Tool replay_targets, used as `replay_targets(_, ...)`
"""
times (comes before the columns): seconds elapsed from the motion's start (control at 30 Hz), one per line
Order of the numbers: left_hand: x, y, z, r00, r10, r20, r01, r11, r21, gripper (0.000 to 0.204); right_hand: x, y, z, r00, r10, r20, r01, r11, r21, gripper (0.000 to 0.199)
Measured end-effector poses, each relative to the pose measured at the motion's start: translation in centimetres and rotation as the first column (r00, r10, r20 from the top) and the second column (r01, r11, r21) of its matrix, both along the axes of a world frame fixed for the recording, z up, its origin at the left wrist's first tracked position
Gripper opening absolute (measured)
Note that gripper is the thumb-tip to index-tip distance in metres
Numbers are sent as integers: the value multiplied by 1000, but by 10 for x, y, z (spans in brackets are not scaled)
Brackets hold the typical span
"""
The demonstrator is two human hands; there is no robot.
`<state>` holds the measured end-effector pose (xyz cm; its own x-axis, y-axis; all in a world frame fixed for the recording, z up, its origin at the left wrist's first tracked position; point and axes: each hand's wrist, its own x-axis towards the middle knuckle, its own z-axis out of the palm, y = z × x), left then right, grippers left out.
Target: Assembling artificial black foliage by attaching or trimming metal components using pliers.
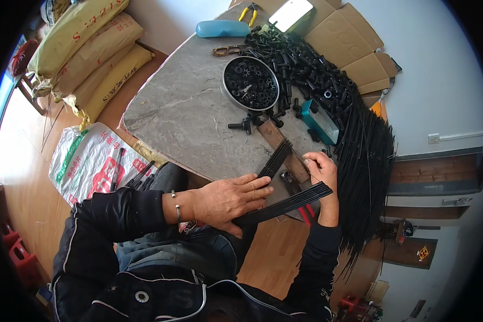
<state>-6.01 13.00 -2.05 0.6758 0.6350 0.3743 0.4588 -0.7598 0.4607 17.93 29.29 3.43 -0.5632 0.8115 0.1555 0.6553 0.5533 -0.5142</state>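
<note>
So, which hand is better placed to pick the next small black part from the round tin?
Probably the right hand: it lies nearer the round tin and touches only rod ends, while the left hand grips the bundle of black rods.

Small assembly workshop, informal. Evidence: grey stone-topped table (182, 107) carrying a heap of black plastic fittings (306, 64) at 1 o'clock, round tin (250, 83) of small parts, yellow-handled pliers (248, 12) at 12, flattened cardboard box (349, 37). Stacked bulk sacks (91, 48) at 10 o'clock; long black rods (365, 161) massed at 3.
</note>
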Motion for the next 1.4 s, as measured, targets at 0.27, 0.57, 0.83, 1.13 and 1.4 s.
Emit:
replay_targets(0.27,-3,0,-1,1000,-1,16,1,1000,-7,92,-11,-4,4,997,27,67,-34,995,97,11)
replay_targets(0.57,1,1,0,1000,-3,7,3,1000,-8,92,-22,-3,0,998,-28,48,26,999,41,10)
replay_targets(0.83,-1,3,1,1000,2,21,-2,1000,6,90,-33,-18,13,997,32,71,-65,844,532,26)
replay_targets(1.13,-8,-18,31,997,-30,67,32,999,-22,55,-52,-50,-9,824,369,430,-551,697,458,36)
replay_targets(1.4,-50,-10,221,657,219,721,-417,903,107,37,-70,-163,69,762,415,-496,-646,526,-553,31)
